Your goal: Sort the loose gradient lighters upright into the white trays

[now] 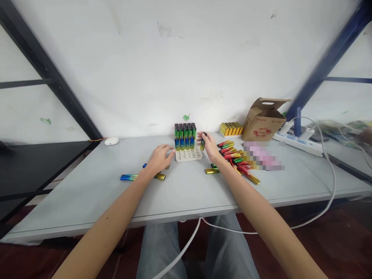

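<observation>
My right hand [207,145] is closed around a small gold-green metallic cylinder [202,145] with a dark top, held upright just beyond the right edge of a white tray [188,158]. Honeycomb-like holes show in the tray's front part. Standing in it are a row of blue-and-gold cylinders [185,143] and, behind them, several rows of green ones with dark tops [185,131]. My left hand [159,158] reaches to the tray's left edge with fingers apart and holds nothing visible; whether the thumb touches the tray I cannot tell. Blue-and-gold metallic pieces [128,177] lie beneath my left wrist.
Red-and-gold pieces [248,174] lie in a pile right of my right forearm. Behind it stand yellow cylinders [231,128] and an open cardboard box [263,124]. A power strip [299,144] with white cables sits far right; a white case [111,141] lies back left.
</observation>
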Tool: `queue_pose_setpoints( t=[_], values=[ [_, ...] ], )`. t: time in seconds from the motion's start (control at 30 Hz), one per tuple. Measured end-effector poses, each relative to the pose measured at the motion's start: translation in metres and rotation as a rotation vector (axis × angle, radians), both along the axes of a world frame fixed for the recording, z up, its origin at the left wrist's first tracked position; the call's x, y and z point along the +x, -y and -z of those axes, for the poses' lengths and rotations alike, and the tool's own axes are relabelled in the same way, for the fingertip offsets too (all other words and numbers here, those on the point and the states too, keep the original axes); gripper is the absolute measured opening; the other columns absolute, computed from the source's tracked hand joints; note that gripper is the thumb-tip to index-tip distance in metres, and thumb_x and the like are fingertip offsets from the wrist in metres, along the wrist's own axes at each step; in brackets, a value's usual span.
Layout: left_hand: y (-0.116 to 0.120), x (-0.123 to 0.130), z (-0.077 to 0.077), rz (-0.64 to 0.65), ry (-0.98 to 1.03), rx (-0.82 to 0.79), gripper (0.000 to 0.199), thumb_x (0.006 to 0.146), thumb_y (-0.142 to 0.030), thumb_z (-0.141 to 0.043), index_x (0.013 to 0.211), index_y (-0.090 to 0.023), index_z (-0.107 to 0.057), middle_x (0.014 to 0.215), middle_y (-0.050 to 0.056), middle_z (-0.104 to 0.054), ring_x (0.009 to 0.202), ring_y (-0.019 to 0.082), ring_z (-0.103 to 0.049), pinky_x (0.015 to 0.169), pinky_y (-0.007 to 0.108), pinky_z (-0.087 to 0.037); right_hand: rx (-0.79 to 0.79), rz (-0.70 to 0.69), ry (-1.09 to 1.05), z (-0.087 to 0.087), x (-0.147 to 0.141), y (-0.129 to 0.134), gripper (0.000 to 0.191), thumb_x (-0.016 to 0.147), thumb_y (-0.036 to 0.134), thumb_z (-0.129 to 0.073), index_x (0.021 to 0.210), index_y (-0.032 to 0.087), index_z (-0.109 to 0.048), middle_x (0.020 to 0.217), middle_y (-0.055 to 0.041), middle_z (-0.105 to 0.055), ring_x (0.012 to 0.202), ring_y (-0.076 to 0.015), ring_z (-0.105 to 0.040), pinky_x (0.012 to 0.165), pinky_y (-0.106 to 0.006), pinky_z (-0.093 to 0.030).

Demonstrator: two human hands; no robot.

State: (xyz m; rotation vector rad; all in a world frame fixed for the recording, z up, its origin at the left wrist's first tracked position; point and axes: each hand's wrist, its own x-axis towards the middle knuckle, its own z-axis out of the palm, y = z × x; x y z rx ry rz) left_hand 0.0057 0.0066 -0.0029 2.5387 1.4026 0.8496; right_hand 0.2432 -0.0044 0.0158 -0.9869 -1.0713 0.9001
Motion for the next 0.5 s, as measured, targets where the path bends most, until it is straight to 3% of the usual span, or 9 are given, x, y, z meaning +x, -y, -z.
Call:
queue_pose_setpoints(
  t=[0.1, 0.2, 0.5],
  values=[
    [-0.001, 0.0, 0.001, -0.005, -0.019, -0.008, 0.037, 0.095, -0.044, -0.04, 0.109, -0.019, -0.064, 0.116, 0.01, -0.064, 0.115, 0.029, -0.054, 0.102, 0.044, -0.042, 0.156, 0.163, 0.352, 0.005, 0.006, -0.002, 0.029, 0.086, 0.039, -0.053, 0.105, 0.022, -0.067, 0.104, -0.0064, -0.066, 0.099, -0.021, -0.057, 0.092, -0.038, -0.046],
    [-0.001, 0.0, 0.002, -0.008, -0.038, -0.024, 0.037, 0.094, -0.044, -0.041, 0.11, -0.019, -0.064, 0.117, 0.01, -0.064, 0.117, 0.029, -0.053, 0.102, 0.044, -0.042, 0.235, 0.252, 0.521, 0.006, 0.01, -0.001, 0.035, 0.088, 0.039, -0.051, 0.111, 0.019, -0.068, 0.109, -0.0102, -0.069, 0.101, -0.0235, -0.058, 0.097, -0.042, -0.044],
    [0.002, 0.001, -0.001, -0.008, -0.068, -0.045, 0.038, 0.092, -0.043, -0.042, 0.11, -0.018, -0.065, 0.114, 0.011, -0.067, 0.113, 0.03, -0.057, 0.098, 0.044, -0.045, 0.197, 0.119, 0.425, 0.005, 0.012, 0.0, 0.032, 0.083, 0.041, -0.061, 0.105, 0.019, -0.07, 0.107, -0.0092, -0.074, 0.097, -0.0241, -0.068, 0.082, -0.037, -0.053]
  ],
)
